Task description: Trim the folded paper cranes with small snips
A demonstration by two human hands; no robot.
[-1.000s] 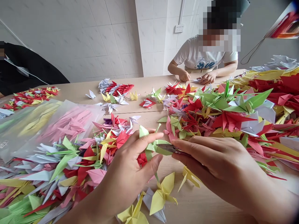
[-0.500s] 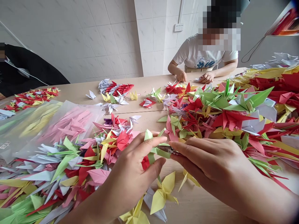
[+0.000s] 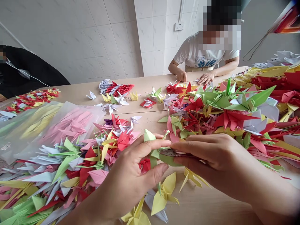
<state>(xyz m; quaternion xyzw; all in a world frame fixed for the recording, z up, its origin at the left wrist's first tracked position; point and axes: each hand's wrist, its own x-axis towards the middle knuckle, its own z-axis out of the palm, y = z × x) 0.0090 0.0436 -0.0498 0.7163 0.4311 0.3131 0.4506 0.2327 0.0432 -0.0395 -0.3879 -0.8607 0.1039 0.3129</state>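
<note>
My left hand [image 3: 131,178] pinches a light green paper crane [image 3: 156,153] between thumb and forefinger, low in the middle of the view. My right hand [image 3: 211,159] meets it from the right, fingers closed on a thin metal tool [image 3: 172,153] whose tip lies against the crane's body. A small red crane [image 3: 144,164] shows between my left fingers. Yellow cranes [image 3: 164,192] lie on the wooden table [image 3: 199,206] just under both hands.
Heaps of folded cranes in several colours lie left [image 3: 58,168] and right [image 3: 234,115]. Clear bags of pink and yellow cranes [image 3: 53,125] rest at the left. A person in a white shirt [image 3: 201,56] works at the far side; another in black [image 3: 28,72] sits at the left.
Both hands stay on the green crane; my left fingers have shifted along it and the crane has turned slightly, its wing tip now more upright. The right hand edged left.
</note>
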